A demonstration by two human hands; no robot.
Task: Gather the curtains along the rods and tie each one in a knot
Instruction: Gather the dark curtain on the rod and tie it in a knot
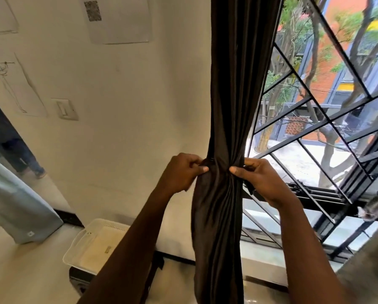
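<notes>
White wall (pixel 126 119) fills the space beside the left hand (pixel 181 172); a barred window (pixel 319 132) sits by the right hand (pixel 260 178). Both hands pinch the dark curtain (pixel 232 102) between them, squeezing its two edges together.

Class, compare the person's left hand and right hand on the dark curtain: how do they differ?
The left hand pinches the dark curtain on the side nearer the wall; the right hand pinches the side nearer the window. The left hand's thumb points toward the window, the right hand's toward the wall. Both grip the gathered fabric at similar height.
</notes>
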